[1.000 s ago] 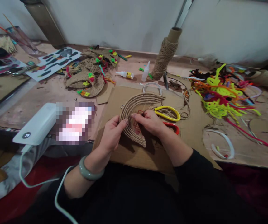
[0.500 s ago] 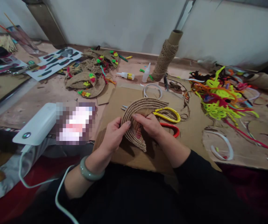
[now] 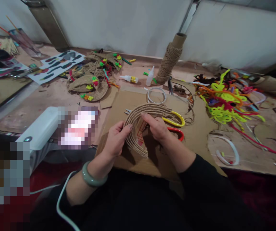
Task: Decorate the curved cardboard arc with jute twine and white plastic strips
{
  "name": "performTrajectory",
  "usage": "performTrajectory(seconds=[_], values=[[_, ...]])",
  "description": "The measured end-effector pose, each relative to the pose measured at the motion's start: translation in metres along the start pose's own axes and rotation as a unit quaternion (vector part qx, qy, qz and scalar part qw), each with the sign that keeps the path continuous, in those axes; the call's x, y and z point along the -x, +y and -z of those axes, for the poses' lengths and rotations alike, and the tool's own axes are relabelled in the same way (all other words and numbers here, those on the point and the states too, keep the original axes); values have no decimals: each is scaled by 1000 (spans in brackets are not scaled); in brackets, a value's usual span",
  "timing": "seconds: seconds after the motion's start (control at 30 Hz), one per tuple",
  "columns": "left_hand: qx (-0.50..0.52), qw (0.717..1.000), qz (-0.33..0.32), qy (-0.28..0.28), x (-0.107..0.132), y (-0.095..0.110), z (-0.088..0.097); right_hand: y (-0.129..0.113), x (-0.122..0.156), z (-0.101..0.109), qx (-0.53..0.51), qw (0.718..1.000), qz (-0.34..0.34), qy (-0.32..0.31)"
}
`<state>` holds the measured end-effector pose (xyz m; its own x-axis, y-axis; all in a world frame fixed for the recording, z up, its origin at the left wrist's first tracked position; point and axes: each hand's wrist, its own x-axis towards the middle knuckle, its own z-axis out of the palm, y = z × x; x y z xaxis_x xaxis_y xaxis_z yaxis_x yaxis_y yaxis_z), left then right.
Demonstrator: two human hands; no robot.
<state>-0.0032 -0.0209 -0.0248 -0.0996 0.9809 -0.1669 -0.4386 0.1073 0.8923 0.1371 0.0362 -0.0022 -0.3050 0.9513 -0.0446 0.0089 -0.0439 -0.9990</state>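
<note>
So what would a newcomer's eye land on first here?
Probably the bright tangle of neon-yellow, orange and red fuzzy strands at the right of the table. Next, front and centre, the curved cord piece held between left hand and right hand, with the scissors' yellow handle and red handle beside it.

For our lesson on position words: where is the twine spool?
In the head view, the twine spool is right of centre near the wall, just right of the upright bottle.

There are two nozzle bottles (image 3: 150, 78) and one held cord crescent (image 3: 133, 116).
</note>
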Motion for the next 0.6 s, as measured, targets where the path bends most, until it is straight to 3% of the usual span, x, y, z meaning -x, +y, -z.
performTrajectory(seconds=[0.17, 0.33, 0.47, 0.6], values=[[7, 1000, 7, 10, -1, 2, 0, -3, -1, -1, 11, 997, 13, -74], [8, 1000, 14, 19, -1, 3, -2, -2, -2, -1, -36, 999, 16, 3], [24, 1000, 14, 9, -1, 2, -2, 0, -2, 2, -3, 999, -12, -45], [25, 1000, 11, 13, -1, 1, -2, 3, -3, 6, -7, 1000, -28, -4]])
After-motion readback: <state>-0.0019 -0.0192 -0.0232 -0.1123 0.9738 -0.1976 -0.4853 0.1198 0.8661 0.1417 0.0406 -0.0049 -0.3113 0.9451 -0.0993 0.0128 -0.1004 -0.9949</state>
